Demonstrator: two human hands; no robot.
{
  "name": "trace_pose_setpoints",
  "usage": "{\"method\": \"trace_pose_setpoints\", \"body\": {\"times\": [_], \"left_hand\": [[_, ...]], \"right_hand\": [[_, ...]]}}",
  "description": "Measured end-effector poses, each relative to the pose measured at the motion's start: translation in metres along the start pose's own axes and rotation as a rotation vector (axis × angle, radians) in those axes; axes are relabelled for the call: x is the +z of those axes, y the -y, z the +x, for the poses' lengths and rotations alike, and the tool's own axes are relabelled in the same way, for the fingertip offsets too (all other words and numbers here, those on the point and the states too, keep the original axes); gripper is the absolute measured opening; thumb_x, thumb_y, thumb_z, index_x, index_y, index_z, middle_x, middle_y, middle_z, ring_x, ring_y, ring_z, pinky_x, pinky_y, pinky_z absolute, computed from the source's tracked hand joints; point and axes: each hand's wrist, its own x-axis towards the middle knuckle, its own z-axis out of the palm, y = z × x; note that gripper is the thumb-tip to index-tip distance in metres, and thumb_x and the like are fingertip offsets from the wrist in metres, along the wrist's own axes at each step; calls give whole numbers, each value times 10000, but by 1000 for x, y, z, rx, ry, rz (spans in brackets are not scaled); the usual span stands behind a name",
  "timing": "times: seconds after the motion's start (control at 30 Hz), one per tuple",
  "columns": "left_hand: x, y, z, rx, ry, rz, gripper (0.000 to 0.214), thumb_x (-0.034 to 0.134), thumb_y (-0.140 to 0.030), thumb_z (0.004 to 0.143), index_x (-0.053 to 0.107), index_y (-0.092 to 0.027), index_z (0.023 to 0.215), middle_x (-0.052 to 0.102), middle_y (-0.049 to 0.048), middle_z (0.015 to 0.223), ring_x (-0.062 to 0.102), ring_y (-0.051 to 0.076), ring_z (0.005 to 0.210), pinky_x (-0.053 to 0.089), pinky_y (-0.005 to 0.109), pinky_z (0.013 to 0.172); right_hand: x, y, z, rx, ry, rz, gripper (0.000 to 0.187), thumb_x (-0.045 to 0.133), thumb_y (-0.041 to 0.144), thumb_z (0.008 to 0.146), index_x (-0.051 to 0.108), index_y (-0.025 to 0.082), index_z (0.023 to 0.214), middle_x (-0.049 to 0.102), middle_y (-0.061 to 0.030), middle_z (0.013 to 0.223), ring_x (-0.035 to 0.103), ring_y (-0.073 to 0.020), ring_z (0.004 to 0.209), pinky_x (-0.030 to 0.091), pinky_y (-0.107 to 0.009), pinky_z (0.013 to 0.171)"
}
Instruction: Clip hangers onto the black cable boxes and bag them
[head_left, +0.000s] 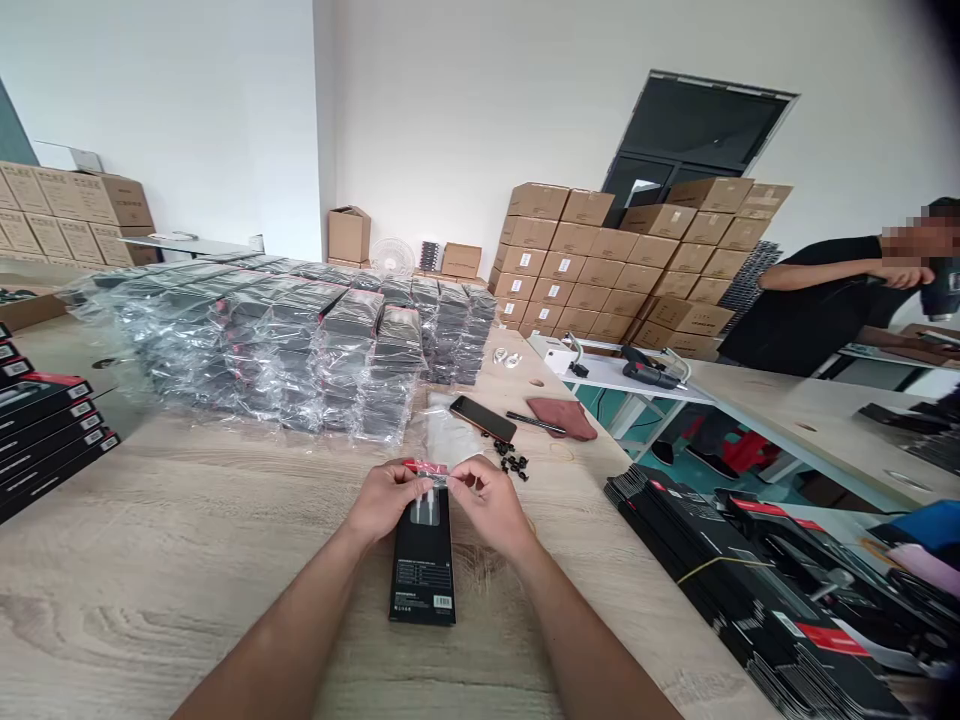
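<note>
A narrow black retail box point(422, 570) with a clear window, white printing and a barcode label lies on the wooden table in front of me. Through the window I see white cable plugs. My left hand point(386, 500) grips the box's far end from the left, with the thumb near the window. From the right, my right hand point(491, 500) pinches the same end, where a red and clear strip shows between the fingers. Just beyond my right hand lie several small black clips point(512, 460) and a phone point(484, 419).
Film-wrapped stacks of black boxes point(300, 350) fill the table's far left, with more boxes point(56, 430) at the left edge. Flattened black boxes point(720, 560) lie at right. A pen point(535, 423) touches a brown cloth point(562, 417). Another person point(817, 300) stands at the right.
</note>
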Motion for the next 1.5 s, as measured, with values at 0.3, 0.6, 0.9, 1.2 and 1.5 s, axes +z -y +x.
{"method": "trace_pose_setpoints", "body": {"times": [0.3,0.6,0.9,1.2,1.5], "left_hand": [[-5,-4,0,65,112,-66,273,748,-388,623,691,-136,712,661,33,809,567,140,684,421,249,656],[-6,0,1,23,45,156,241,704,-385,644,667,-150,680,611,10,640,520,138,561,371,256,558],[-7,-3,-4,8,174,-57,586,710,-280,678,536,-238,1235,619,89,1131,618,198,893,473,297,744],[-10,-10,-14,-294,431,-438,607,826,-136,511,587,-140,1070,649,114,1029,649,228,881,504,331,778],[-7,-3,-9,-193,251,-246,618,819,-207,550,563,-142,1109,618,145,1150,636,245,940,486,333,806]], "right_hand": [[15,2,-2,15,-48,29,107,560,266,801,618,194,747,614,-19,722,543,-146,641,426,-251,594],[14,-2,0,17,-276,-16,136,592,318,784,590,196,844,603,-26,765,537,-159,683,439,-271,630],[-30,-16,16,90,-635,117,126,549,307,801,557,181,803,561,-11,715,509,-135,614,434,-258,584],[-3,-33,5,1,-146,-41,116,578,268,780,661,192,752,590,-18,680,546,-151,618,439,-266,591],[-8,-23,3,28,39,-4,239,518,348,860,700,209,790,686,-20,746,611,-169,696,471,-272,650]]}}
